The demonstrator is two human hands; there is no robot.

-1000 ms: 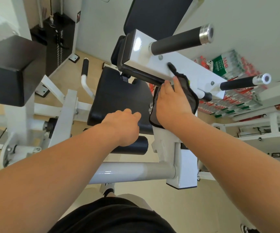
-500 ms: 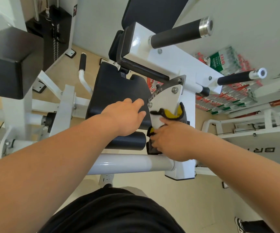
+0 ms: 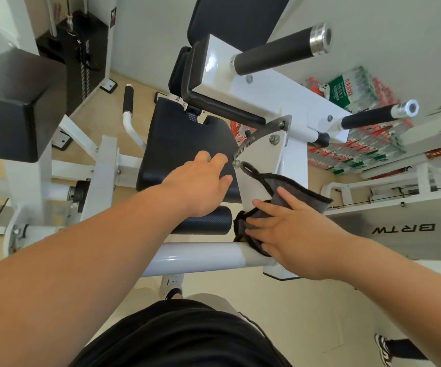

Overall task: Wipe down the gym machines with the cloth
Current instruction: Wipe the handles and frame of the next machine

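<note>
A white gym machine with a black seat pad fills the middle of the head view. My right hand presses a dark grey cloth flat against the lower part of the machine's white side plate, just above the white crossbar. The cloth has a hanging loop at its top and a bit of yellow at its lower left edge. My left hand rests on the front edge of the black seat pad, fingers spread, holding nothing.
Two black-gripped handle bars jut out to the upper right. Another machine with a black pad and a weight stack stands at left. Packs of bottled water lie at right. Another person's shoe shows at bottom right.
My right hand has wiped the cloth down from the upper bar to the lower side plate near the crossbar, then opened flat on it. My left hand stays on the seat pad.
</note>
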